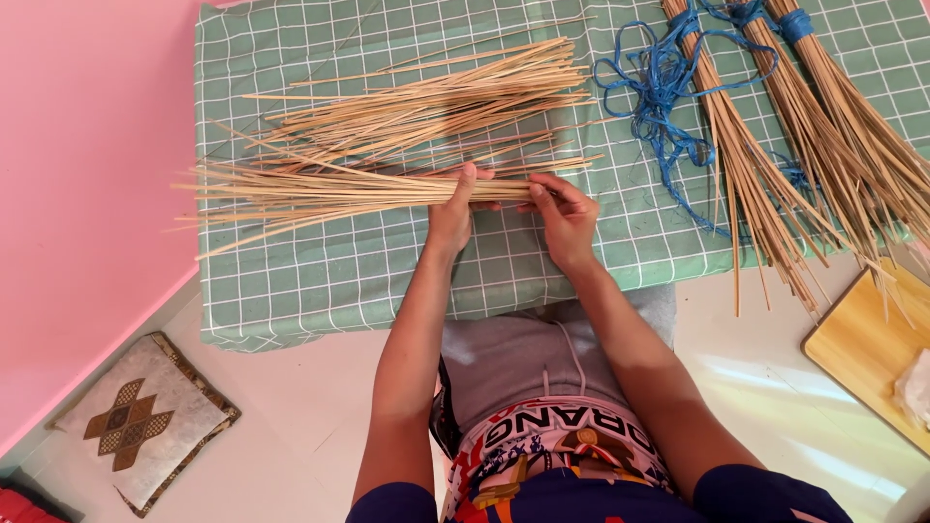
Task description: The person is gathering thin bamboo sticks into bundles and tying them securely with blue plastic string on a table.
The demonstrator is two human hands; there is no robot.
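Note:
My left hand (452,213) is closed around a bundle of thin pale sticks (320,191) that fans out to the left over a green checked cloth (320,281). My right hand (565,215) pinches the right end of the same bundle, just beside the left hand. Behind the hands lies a loose pile of the same sticks (436,97), spread across the cloth.
A tangle of blue string (659,87) lies to the right of the pile. Two stick brooms tied with blue string (804,136) hang over the cloth's right edge. A wooden board (867,344) sits at right, a patterned cushion (145,421) on the floor at left.

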